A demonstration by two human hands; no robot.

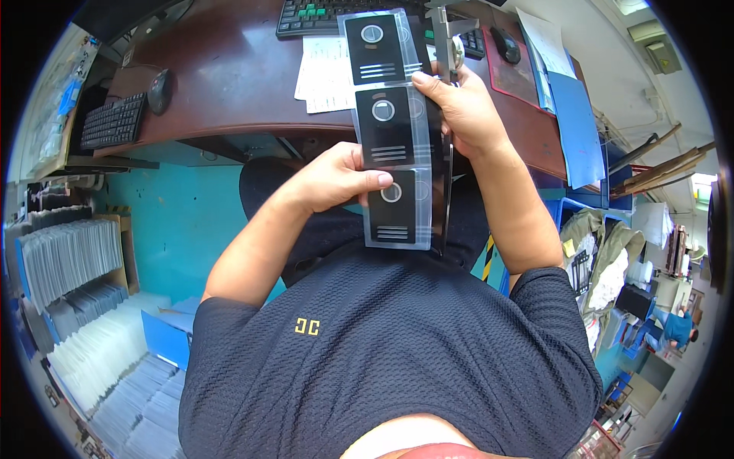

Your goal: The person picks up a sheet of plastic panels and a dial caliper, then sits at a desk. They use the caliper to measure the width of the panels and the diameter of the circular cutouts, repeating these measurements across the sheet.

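A long strip of black panels [382, 126] under clear film, each with a round window and three pale lines, is held up in front of my body. My left hand [340, 177] pinches its left edge, thumb on top over the lowest panel and fingers behind. My right hand [468, 111] is closed at the upper right edge, thumb on the film. Also in that right hand is a metal dial caliper [443, 34], its round dial just above the fingers. The fingertips behind the strip are hidden.
On the brown desk [229, 69] lie papers [325, 73], a black keyboard [310, 19], a mouse [505, 46] on a red pad and, at left, another keyboard [113, 121] and mouse [160, 92]. A blue folder [575, 126] overhangs the right edge. Stacked sheets [73, 252] stand at lower left.
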